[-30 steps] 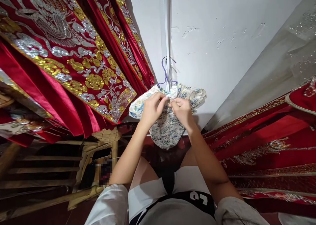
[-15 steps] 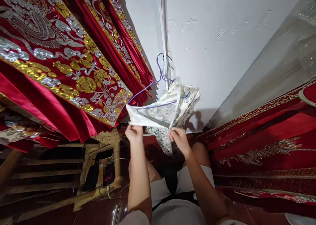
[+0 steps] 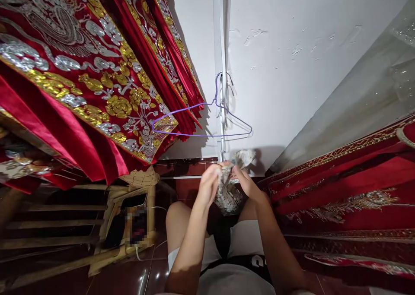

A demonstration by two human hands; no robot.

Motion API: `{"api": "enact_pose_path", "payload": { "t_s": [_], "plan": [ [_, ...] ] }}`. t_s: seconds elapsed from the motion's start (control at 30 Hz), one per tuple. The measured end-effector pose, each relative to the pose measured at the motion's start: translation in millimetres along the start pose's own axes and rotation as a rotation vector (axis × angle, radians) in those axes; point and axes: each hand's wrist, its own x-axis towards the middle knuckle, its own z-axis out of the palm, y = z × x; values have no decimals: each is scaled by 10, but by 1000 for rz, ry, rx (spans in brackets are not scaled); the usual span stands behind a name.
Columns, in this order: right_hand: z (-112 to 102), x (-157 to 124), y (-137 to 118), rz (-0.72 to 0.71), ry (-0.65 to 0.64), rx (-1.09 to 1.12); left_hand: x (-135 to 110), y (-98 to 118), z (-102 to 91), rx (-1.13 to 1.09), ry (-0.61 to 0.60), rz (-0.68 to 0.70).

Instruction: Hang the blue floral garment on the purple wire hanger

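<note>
My left hand (image 3: 209,183) and my right hand (image 3: 244,180) are both closed on a small white garment with a blue and gold floral print (image 3: 231,190), bunched between them above my knees. A bare purple wire hanger (image 3: 201,128) hangs just above my hands from a hook on the white wall (image 3: 292,70). The garment is off the hanger, and part of it is hidden by my fingers.
Red robes with gold and silver embroidery (image 3: 81,79) hang close on the left. More red embroidered cloth (image 3: 343,191) lies on the right under a clear plastic cover (image 3: 366,100). A wooden bench (image 3: 65,226) and a woven stool (image 3: 142,178) stand lower left on a dark red tiled floor.
The floral garment has come off the purple hanger, which now hangs bare. My hands have dropped lower and gathered the cloth together.
</note>
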Motion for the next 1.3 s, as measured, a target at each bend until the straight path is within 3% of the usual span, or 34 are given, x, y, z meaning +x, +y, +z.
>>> {"api": "enact_pose_path", "payload": {
  "t_s": [0.1, 0.17, 0.23, 0.3, 0.37, 0.43, 0.53, 0.6, 0.67, 0.77, 0.87, 0.93, 1.07, 1.2, 1.3],
  "plan": [
    [283, 19, -138, 79, -181, 271, -22, 204, 189, 409, -200, 144],
    [372, 2, -266, 123, -244, 346, 15, 344, 172, 582, -242, 223],
    [352, -14, -427, 148, -314, 337, 59, 440, 59, 636, -280, 190],
    [242, -14, -621, 150, -427, 229, 79, 470, -107, 625, -379, 73],
    [87, 11, -831, 66, -520, 7, 66, 454, -288, 620, -499, -48],
    [-67, 74, -1026, -130, -461, -269, 40, 444, -463, 703, -546, -106],
    [-236, 280, -1204, -401, -122, -538, 33, 528, -699, 1000, -471, -104],
    [-295, 492, -1213, -465, 82, -568, 56, 646, -835, 1223, -433, -113],
    [-313, 717, -1140, -467, 170, -584, 79, 767, -952, 1400, -437, -155],
    [-289, 932, -952, -359, 82, -721, 70, 867, -1089, 1520, -479, -246],
    [-247, 909, -769, -236, 26, -811, 28, 879, -1191, 1543, -488, -249],
    [-244, 814, -686, -274, 61, -780, 13, 901, -1231, 1556, -421, -148],
    [-322, 674, -676, -459, 162, -638, 86, 1079, -1173, 1446, -233, 194],
    [-366, 637, -802, -550, 141, -563, 330, 1332, -935, 1188, -12, 462],
    [-317, 569, -878, -521, 64, -565, 583, 1449, -733, 1072, 30, 527]
  ]
}}
